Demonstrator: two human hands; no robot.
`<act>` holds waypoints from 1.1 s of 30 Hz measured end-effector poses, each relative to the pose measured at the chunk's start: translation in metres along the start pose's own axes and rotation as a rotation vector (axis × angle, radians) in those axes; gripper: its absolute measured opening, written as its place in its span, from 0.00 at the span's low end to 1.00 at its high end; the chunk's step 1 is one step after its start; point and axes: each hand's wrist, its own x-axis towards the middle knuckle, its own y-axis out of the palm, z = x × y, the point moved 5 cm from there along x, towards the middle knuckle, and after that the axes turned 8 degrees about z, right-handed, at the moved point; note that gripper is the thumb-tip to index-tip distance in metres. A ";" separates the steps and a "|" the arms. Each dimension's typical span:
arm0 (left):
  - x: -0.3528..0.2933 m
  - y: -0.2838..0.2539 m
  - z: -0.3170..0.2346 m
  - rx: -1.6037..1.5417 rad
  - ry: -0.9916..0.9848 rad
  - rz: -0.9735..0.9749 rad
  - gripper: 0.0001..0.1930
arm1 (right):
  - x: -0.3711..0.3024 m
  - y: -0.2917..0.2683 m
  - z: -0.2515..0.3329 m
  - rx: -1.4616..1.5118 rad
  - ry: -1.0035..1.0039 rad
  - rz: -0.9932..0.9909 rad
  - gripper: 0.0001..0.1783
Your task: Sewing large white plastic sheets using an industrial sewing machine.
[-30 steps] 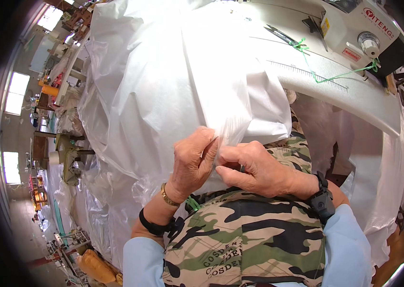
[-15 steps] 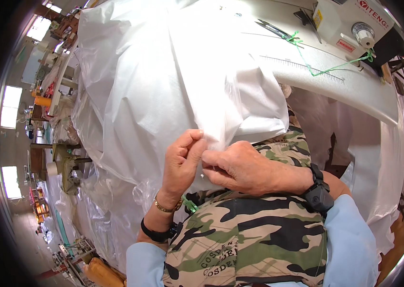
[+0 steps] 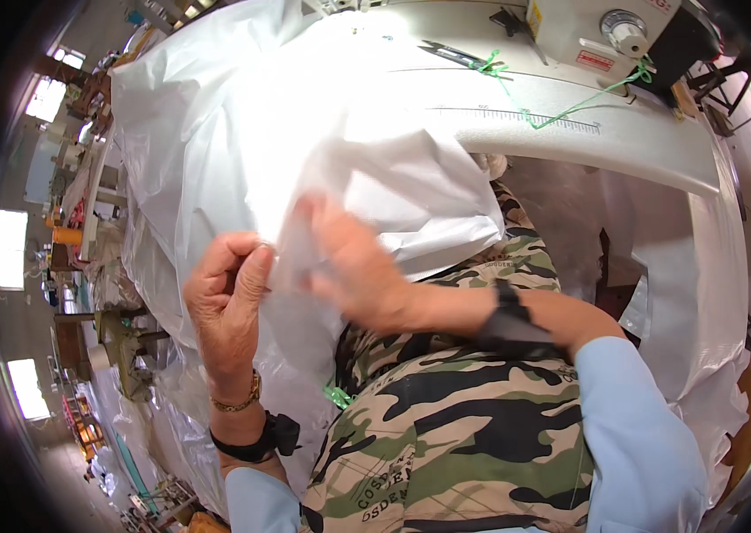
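A large white plastic sheet (image 3: pixel 206 169) spreads over the sewing table and hangs down in folds before me. My left hand (image 3: pixel 226 298) is closed, with thumb and fingertips pinching the sheet's edge. To its right, my right hand (image 3: pixel 357 271) is smeared by motion over a folded flap (image 3: pixel 393 200) of the sheet, so its grip does not show. Both hands are above the camouflage apron (image 3: pixel 473 426) on my lap.
A white sewing machine (image 3: pixel 562 35) stands at the far right on the table (image 3: pixel 659 155). Dark thread snips (image 3: pixel 455 55) lie near it, tied to a green string (image 3: pixel 562 114). More sheeting (image 3: pixel 699 293) hangs at the right. Workshop benches and an orange spool (image 3: pixel 66 235) are at far left.
My hands were together at the sheet's edge and have come apart. The left hand has moved left; the right has moved up and left, now blurred. The view has shifted slightly.
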 end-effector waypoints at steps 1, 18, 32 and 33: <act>0.001 0.005 -0.004 -0.048 -0.074 0.042 0.04 | -0.001 0.033 0.006 0.007 -0.020 0.482 0.17; -0.024 0.056 0.057 -0.396 -0.122 0.083 0.07 | -0.072 -0.145 -0.108 -0.291 0.453 -0.078 0.06; -0.019 0.056 0.043 -0.342 -0.058 0.214 0.06 | 0.000 -0.063 0.031 0.255 0.168 0.733 0.10; -0.019 0.054 0.042 -0.343 -0.063 0.214 0.06 | -0.001 -0.060 0.034 0.232 0.131 0.737 0.10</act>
